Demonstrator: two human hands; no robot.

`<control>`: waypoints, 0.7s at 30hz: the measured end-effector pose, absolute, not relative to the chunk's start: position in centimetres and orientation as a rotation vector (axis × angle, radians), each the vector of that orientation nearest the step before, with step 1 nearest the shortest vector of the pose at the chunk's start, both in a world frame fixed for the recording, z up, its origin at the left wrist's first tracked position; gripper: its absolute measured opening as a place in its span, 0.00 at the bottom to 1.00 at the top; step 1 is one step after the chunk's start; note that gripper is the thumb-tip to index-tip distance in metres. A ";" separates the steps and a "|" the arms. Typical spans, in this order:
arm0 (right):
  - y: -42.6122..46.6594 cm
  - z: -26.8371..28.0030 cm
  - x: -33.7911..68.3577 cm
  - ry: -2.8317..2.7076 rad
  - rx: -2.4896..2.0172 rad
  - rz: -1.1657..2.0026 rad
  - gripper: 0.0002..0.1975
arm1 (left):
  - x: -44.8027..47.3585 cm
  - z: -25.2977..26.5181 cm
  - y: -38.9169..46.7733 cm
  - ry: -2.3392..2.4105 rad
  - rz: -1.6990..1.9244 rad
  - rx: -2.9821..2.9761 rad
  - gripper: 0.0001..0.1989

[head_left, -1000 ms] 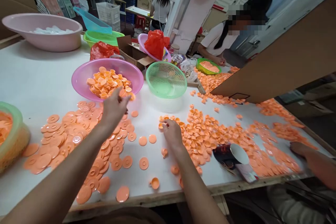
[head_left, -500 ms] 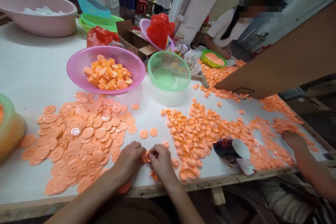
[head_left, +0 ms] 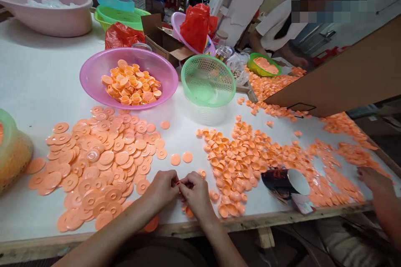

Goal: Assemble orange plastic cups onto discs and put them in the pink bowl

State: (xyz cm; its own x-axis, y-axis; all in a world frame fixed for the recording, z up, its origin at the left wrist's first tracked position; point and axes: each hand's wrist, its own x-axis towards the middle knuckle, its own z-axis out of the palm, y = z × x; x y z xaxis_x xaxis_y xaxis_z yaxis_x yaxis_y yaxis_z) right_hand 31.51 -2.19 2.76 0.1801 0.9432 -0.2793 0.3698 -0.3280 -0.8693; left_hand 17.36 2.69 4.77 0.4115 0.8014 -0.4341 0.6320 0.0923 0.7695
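Holding left hand [head_left: 166,185] and right hand [head_left: 194,190] together near the front edge of the bench [head_left: 59,73], with fingertips pinched on a small orange piece [head_left: 179,183]. Cannot tell its shape, or whether of one part or two: almost wholly hidden by the fingers. Could slip free if squeezed unevenly, judging by so small a hold; could then roll over the front edge, being so near it. Could also push the disc [head_left: 152,224] beside the left forearm off that edge by dragging the arm back. Likewise for the cup [head_left: 189,212] by the right wrist. Could mix the heaped discs [head_left: 94,171], toward the bench's left edge, with the heaped cups [head_left: 233,154], toward its right, by sweeping a forearm across. Could tip the pink bowl [head_left: 94,75], farther from the front edge, by leaning on its rim.
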 end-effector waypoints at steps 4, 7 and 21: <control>-2.4 2.7 31.2 -1.337 -1.807 0.999 0.07 | 18.0 4.2 2.6 1.341 0.220 1.541 0.05; -2.8 2.4 30.8 -1.331 -1.822 0.928 0.08 | 17.9 3.4 1.8 1.329 0.304 1.550 0.07; -0.5 6.9 35.4 -1.786 -2.041 0.475 0.13 | 11.3 16.7 16.6 1.660 1.219 1.562 0.14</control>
